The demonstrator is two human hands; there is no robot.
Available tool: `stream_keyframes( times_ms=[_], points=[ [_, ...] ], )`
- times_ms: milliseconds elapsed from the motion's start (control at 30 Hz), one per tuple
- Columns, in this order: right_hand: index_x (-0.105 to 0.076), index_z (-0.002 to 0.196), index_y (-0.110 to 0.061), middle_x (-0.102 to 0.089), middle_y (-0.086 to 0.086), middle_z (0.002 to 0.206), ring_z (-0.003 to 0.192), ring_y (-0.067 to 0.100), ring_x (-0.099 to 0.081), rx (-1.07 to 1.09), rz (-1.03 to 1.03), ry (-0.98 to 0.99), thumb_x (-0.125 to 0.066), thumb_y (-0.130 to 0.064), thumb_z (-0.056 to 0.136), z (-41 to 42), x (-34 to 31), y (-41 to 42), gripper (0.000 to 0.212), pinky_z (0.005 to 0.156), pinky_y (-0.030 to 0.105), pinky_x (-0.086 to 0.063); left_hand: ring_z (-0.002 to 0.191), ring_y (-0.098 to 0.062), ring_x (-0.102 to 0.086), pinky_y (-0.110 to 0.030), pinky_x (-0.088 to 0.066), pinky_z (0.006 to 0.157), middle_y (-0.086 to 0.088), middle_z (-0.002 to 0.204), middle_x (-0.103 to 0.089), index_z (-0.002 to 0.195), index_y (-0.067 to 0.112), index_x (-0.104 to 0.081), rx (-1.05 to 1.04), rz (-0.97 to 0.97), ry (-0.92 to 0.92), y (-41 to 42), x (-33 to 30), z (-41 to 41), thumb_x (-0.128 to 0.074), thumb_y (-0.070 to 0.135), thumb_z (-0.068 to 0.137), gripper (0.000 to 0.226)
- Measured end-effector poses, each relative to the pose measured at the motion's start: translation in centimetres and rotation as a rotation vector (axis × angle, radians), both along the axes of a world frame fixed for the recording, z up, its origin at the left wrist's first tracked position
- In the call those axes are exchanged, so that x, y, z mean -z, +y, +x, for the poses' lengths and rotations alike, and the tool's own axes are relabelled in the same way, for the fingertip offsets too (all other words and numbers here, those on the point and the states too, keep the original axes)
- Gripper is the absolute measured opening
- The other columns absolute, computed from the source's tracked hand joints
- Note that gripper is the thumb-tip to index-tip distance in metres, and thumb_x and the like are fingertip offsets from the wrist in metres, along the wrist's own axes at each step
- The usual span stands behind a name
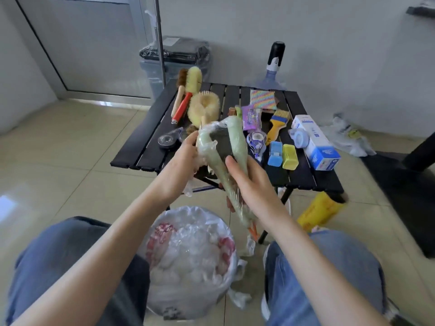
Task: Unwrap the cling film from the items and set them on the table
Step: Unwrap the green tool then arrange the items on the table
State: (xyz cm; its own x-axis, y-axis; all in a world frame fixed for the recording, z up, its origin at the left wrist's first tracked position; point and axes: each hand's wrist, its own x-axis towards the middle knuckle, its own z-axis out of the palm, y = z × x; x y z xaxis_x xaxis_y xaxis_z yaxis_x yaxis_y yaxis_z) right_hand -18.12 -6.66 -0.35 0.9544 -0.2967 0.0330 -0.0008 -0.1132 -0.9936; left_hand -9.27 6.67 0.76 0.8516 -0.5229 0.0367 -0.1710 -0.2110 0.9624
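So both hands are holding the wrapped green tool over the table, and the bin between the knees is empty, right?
Not quite: the bin is not empty. The head view shows it holding crumpled cling film. Both hands, left and right, do hold the wrapped green tool.

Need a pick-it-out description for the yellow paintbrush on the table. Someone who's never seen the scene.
Start at the black slatted table and go to its right half, just left of the long white and blue box. The yellow paintbrush lies flat there, bristles toward the far edge, handle pointing at the viewer. It is the only flat, wide-headed brush; the other brushes, on the left side, have round heads.
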Motion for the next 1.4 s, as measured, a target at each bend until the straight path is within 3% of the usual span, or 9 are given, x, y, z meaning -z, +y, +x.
stream_keyframes(
  times_ms=[67,233,467,567,667,833,1000,1167,1400],
  points=[
    [-0.059,0.112,-0.025,-0.065,-0.017,0.085,0.079,-0.003,-0.062,-0.009,0.017,0.054,-0.053,-0.04,0.094,-0.8,1.6,0.7,0.024,0.072,0.016,-0.045,0.095,-0.007,-0.054,-0.015,-0.041,0.074,0.007,0.111,-0.06,0.135,0.031,-0.044,-0.058,0.018,0.071,1.1,2.0,-0.5,-0.026,0.027,0.102,0.038],
    [-0.054,0.106,-0.034,-0.066,-0.005,0.098,0.088,0.003,-0.062,0.021,-0.023,0.198,-0.059,-0.035,0.092,-2.6,5.3,2.3,0.015,0.07,0.014,-0.043,0.097,-0.006,-0.057,-0.022,-0.043,0.083,0.012,0.105,-0.064,0.109,0.03,-0.062,-0.126,0.082,0.109,3.1,6.2,-2.3,-0.038,0.027,0.101,0.026],
    [-0.05,0.114,-0.035,-0.064,-0.012,0.092,0.087,-0.001,-0.061,0.055,0.032,0.2,-0.064,-0.023,0.089,-3.8,7.7,2.3,0.031,0.084,0.023,-0.047,0.05,-0.007,-0.032,-0.017,-0.03,0.049,-0.004,0.064,-0.038,0.082,0.008,-0.061,-0.118,0.182,0.066,4.7,9.4,-2.2,-0.052,0.042,0.094,0.036],
    [-0.05,0.112,-0.039,-0.065,-0.002,0.098,0.092,0.008,-0.063,0.028,0.037,0.217,-0.065,-0.023,0.089,-4.0,8.5,2.6,0.031,0.086,0.028,-0.049,0.086,-0.008,-0.045,-0.024,-0.038,0.08,0.001,0.097,-0.047,0.112,0.009,-0.054,-0.034,0.283,0.112,4.3,10.6,-1.7,-0.035,0.042,0.101,0.04],
    [-0.05,0.114,-0.037,-0.065,-0.005,0.099,0.093,0.005,-0.063,0.022,0.067,0.224,-0.064,-0.022,0.09,-4.1,9.1,2.9,0.032,0.087,0.028,-0.047,0.136,-0.011,-0.023,-0.034,-0.018,0.115,0.005,0.145,-0.029,0.146,0.023,-0.028,0.033,0.34,0.17,4.0,11.0,-1.8,-0.017,0.05,0.102,0.054],
    [-0.049,0.124,-0.034,-0.063,-0.003,0.117,0.11,0.012,-0.059,-0.01,0.159,0.213,-0.055,-0.042,0.085,-3.6,9.3,2.8,0.04,0.098,0.036,-0.045,0.142,-0.001,-0.019,-0.032,-0.015,0.118,0.016,0.155,-0.023,0.149,0.035,-0.024,0.069,0.143,0.125,3.9,11.0,-1.7,-0.024,0.049,0.101,0.049],
    [-0.043,0.137,-0.036,-0.057,-0.015,0.133,0.126,0.004,-0.05,-0.018,0.209,0.156,-0.044,-0.056,0.092,-3.0,8.9,2.5,0.05,0.113,0.04,-0.033,0.122,0.006,-0.047,-0.009,-0.04,0.096,0.013,0.143,-0.041,0.145,0.03,-0.033,0.093,-0.008,-0.042,2.8,8.3,-1.2,-0.044,0.044,0.093,0.055],
    [-0.043,0.122,-0.047,-0.055,-0.041,0.114,0.11,-0.022,-0.048,-0.079,0.123,0.143,-0.04,-0.049,0.09,-2.3,8.1,1.9,0.032,0.091,0.003,-0.036,0.121,0.001,-0.051,-0.023,-0.043,0.102,0.01,0.134,-0.055,0.137,0.021,-0.05,0.094,-0.049,-0.041,2.4,6.8,0.7,-0.037,0.035,0.101,0.041],
    [-0.057,0.106,-0.04,-0.066,-0.006,0.111,0.105,0.004,-0.059,-0.137,-0.067,0.173,-0.042,-0.057,0.085,-1.2,8.2,0.6,0.031,0.084,0.011,-0.043,0.072,-0.006,-0.061,-0.013,-0.049,0.068,-0.013,0.084,-0.068,0.088,0.013,-0.07,-0.031,-0.134,-0.03,2.5,7.6,1.9,-0.062,0.018,0.091,0.01]
  ],
)
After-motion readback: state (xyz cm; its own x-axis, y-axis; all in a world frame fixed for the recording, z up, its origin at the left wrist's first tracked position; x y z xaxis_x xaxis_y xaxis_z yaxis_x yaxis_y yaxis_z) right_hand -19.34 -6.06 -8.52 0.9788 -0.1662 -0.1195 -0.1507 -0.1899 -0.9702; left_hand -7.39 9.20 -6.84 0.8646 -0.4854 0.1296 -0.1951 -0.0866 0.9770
